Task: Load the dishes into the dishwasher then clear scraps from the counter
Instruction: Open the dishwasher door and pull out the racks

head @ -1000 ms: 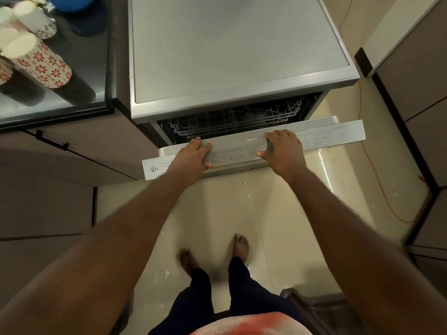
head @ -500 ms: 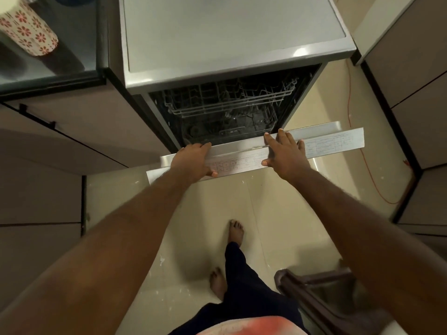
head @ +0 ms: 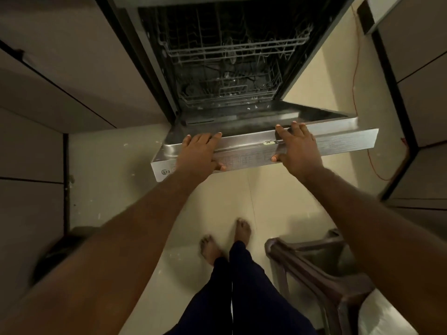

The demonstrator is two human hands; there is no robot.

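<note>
The dishwasher door (head: pixel 338 141) hangs almost fully lowered, its steel inner face turned up. My left hand (head: pixel 200 153) grips the door's top edge near its left end, fingers over the rim and thumb on the control strip. My right hand (head: pixel 298 147) holds the same edge near the middle in the same way. Behind the door the dark tub shows an upper wire rack (head: pixel 232 49) and a lower wire rack (head: pixel 232 93); I see no dishes in either. No dishes or counter are in view.
A brown plastic stool (head: pixel 314 264) stands close on my right, beside my bare feet (head: pixel 243 229). An orange cable (head: pixel 355 93) runs down the floor right of the dishwasher. Cabinet fronts (head: pixel 72 81) line the left, more cabinets (head: pixel 423 97) the right.
The door has swung down from slightly ajar to nearly flat, both hands following it down. I have stepped back and the view has tilted down, so the counter and cups have left the frame.
</note>
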